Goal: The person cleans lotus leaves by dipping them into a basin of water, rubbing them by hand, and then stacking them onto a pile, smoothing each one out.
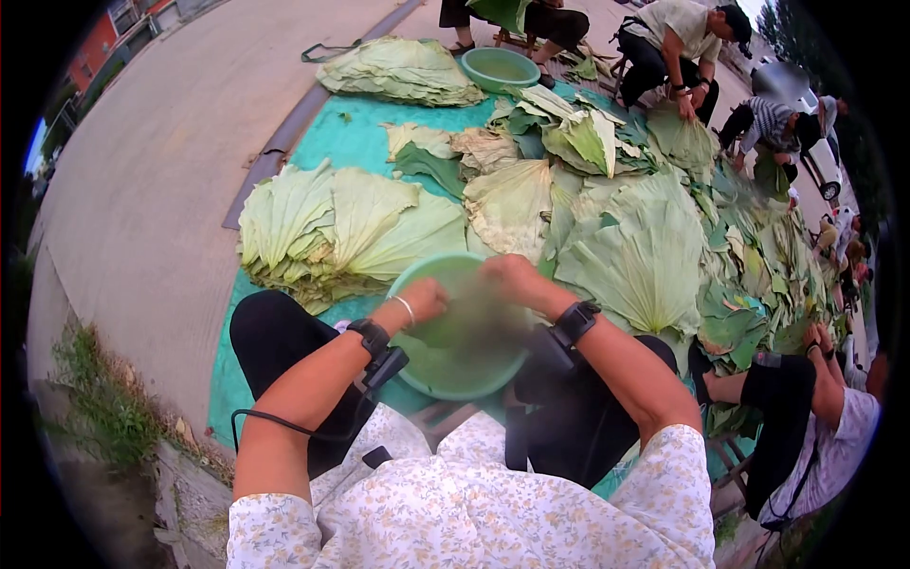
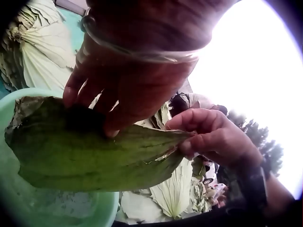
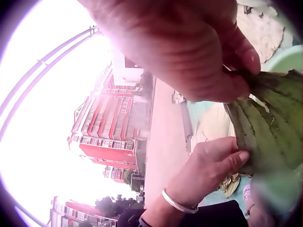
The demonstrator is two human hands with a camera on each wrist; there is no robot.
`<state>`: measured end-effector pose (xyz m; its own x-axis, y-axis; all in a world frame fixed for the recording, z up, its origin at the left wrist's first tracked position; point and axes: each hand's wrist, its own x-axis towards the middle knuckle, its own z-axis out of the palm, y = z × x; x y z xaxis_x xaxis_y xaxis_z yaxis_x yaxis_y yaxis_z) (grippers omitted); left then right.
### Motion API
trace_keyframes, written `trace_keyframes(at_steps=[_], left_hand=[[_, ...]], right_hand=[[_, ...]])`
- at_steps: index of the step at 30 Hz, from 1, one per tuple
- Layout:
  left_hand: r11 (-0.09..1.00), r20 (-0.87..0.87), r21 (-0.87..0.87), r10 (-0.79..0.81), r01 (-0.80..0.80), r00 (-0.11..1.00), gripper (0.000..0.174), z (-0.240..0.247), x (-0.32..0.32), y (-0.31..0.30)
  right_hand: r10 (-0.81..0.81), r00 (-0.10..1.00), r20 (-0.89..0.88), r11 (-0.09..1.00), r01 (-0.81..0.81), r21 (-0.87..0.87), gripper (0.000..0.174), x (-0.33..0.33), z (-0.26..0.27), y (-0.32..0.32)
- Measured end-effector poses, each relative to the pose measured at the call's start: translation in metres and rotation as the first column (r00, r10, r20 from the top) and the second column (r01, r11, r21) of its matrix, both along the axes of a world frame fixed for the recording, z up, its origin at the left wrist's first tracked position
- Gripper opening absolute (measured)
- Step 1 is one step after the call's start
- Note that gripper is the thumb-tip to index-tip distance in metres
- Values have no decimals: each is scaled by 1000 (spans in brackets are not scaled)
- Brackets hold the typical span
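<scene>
A green lotus leaf (image 2: 94,158) is stretched between my two hands over a light green basin (image 1: 455,384). My left hand (image 1: 425,302), with a bracelet at the wrist, pinches the leaf's upper edge, thumb on the near face in the left wrist view. At the leaf's narrow end, my right hand (image 2: 215,137) pinches a corner between thumb and fingers. The right wrist view shows the leaf (image 3: 272,118) with small tears near that corner. In the head view the leaf is partly blurred. Water shows at the bottom of the basin in the left wrist view.
Stacked pale leaves (image 1: 351,228) lie beyond the basin on a green sheet (image 1: 322,142). Wide leaves (image 1: 640,251) spread to the right. Farther off are another leaf pile (image 1: 398,71) and a second basin (image 1: 500,66). Several people sit along the sheet, one person (image 1: 815,417) close on the right.
</scene>
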<state>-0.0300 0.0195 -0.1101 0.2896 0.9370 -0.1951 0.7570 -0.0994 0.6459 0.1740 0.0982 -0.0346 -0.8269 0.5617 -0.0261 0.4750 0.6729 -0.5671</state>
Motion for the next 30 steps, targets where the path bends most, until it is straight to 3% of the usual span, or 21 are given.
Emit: trace_keyframes(at_steps=[1, 3, 4, 6, 7, 9, 12, 13, 15, 17, 21, 23, 25, 27, 29, 30], left_hand=[[1000, 2, -5, 3, -3, 1000, 19, 9, -1, -2], [1000, 2, -8, 15, -15, 1000, 19, 16, -4, -4], [1000, 19, 18, -5, 5, 1000, 18, 17, -8, -3], [999, 27, 44, -14, 13, 1000, 17, 12, -16, -3], [990, 4, 139, -34, 33, 999, 13, 7, -17, -2], [971, -28, 235, -41, 46, 999, 9, 4, -19, -3], [967, -16, 254, -27, 31, 999, 11, 19, -9, -9], [940, 64, 342, -6, -17, 998, 13, 39, -1, -14], [904, 141, 421, 15, -74, 990, 14, 63, 3, -17], [946, 129, 321, 13, -54, 992, 16, 75, 1, -15], [930, 161, 344, 79, -131, 984, 18, 68, 1, -17], [938, -32, 332, 118, -101, 993, 23, 82, 5, -20], [929, -38, 355, 125, -104, 991, 26, 84, 10, -23], [921, -44, 374, 138, -112, 989, 29, 85, 16, -30], [841, -74, 530, 172, -108, 982, 38, 85, 21, -36], [842, -72, 528, 177, -112, 982, 38, 78, 22, -35]], right_hand=[[4, 1000, -1, 1000, -4, 0, 15, 3, -4, 0], [-213, 933, -291, 934, 107, -342, 19, 8, -7, -1], [-204, 933, -296, 936, 97, -338, 19, 10, -5, -2], [-278, 956, -92, 758, 159, -632, 27, 15, 0, -6], [-266, 959, -102, 763, 145, -630, 27, 15, 2, -7], [-95, 994, -46, 908, 67, -413, 27, 12, 6, -8], [-154, 974, -164, 931, 87, -354, 27, 8, 12, -13], [-144, 976, -165, 933, 78, -352, 27, 7, 17, -14], [-226, 958, -174, 821, 92, -563, 24, 4, 26, -18], [-226, 960, -166, 819, 95, -566, 23, 3, 31, -17], [-221, 969, -107, 835, 131, -534, 21, 7, 17, -14], [-224, 970, -89, 848, 149, -508, 21, 14, -5, -9], [-226, 972, -67, 862, 167, -479, 20, 11, -3, -8], [-343, 929, -141, 788, 203, -581, 20, 11, 7, -8], [-323, 939, -120, 806, 207, -554, 19, 11, 11, -9], [-309, 945, -106, 825, 211, -524, 19, 11, 11, -9]])
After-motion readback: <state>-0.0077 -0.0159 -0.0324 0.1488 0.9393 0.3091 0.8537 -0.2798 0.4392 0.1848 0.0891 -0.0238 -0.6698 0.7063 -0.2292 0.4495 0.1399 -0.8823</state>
